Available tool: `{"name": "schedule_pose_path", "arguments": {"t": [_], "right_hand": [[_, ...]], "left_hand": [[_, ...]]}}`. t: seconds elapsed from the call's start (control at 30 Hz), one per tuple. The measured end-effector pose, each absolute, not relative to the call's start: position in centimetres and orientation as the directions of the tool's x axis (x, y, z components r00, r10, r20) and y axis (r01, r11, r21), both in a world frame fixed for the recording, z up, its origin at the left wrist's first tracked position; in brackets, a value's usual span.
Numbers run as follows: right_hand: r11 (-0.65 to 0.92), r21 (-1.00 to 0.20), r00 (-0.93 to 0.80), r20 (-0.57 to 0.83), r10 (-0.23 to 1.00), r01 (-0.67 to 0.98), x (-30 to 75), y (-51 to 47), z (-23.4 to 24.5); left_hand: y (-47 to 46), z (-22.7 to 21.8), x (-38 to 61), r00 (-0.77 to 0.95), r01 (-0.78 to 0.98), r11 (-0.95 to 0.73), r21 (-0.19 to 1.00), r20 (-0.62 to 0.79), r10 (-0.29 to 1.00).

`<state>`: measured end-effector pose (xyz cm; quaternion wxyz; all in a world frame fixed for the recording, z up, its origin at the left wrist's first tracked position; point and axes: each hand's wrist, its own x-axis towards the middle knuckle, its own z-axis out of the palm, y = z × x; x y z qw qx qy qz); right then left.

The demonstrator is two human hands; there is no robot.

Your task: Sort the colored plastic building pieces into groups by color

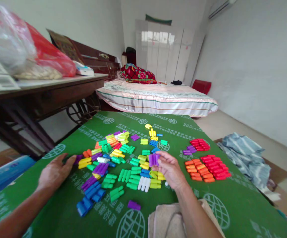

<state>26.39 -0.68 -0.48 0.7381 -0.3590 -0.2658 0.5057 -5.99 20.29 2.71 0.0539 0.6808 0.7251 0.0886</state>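
My right hand [170,168] pinches a purple plastic piece of joined tubes [154,160] between thumb and fingers, above the right side of a loose pile. My left hand [56,172] rests at the pile's left edge, its thumb and forefinger curved with a gap between them. Just past its fingertips lies another purple piece [78,159]; whether they touch I cannot tell. Similar pieces lie around: green [125,175], white [144,183], blue [85,206] and yellow [85,163]. A single purple piece [134,205] lies nearer me.
At the right sit grouped red pieces [215,167], orange pieces [197,170] and a few purple ones [189,150] on the green table [173,218]. A beige cloth [165,219] lies under my right forearm. Left stands a sewing-machine table [59,87]; a bed [158,99] is behind.
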Motion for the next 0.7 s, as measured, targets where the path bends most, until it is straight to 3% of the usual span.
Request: {"name": "schedule_pose_path", "arguments": {"t": [0.07,0.13,0.2,0.27,0.37,0.43,0.6,0.7], "right_hand": [[0.244,-0.779,0.346,0.037,0.937,-0.578,26.7,-0.3,-0.7],[0.253,-0.762,0.342,0.044,0.939,-0.596,26.9,0.1,-0.9],[0.26,-0.753,0.345,0.046,0.938,-0.605,26.9,0.6,-1.1],[0.259,-0.753,0.348,0.042,0.936,-0.605,26.8,0.8,-1.2],[0.269,-0.737,0.356,0.042,0.934,-0.62,26.7,0.9,-1.2],[0.29,-0.709,0.371,0.043,0.928,-0.643,26.9,0.7,-1.2],[0.36,-0.631,0.458,0.008,0.889,-0.687,27.7,0.8,-0.9],[0.354,-0.619,0.48,-0.042,0.876,-0.701,27.8,1.2,-0.9]], "left_hand": [[20.1,3.1,-5.2,-0.055,0.968,0.023,0.248,0.122,0.991],[19.2,3.5,-3.1,0.05,0.934,-0.113,0.339,0.187,0.981],[17.3,4.1,0.2,0.228,0.833,-0.294,0.468,0.195,0.954],[14.9,4.6,4.4,0.396,0.701,-0.378,0.604,0.111,0.911],[11.3,5.1,10.6,0.623,0.498,-0.368,0.785,-0.029,0.782],[9.8,5.1,13.8,0.743,0.412,-0.342,0.845,-0.095,0.662],[8.9,4.3,17.5,0.729,0.294,-0.129,0.947,-0.135,0.671],[9.5,4.3,18.7,0.704,0.263,-0.121,0.957,-0.104,0.703]]}}
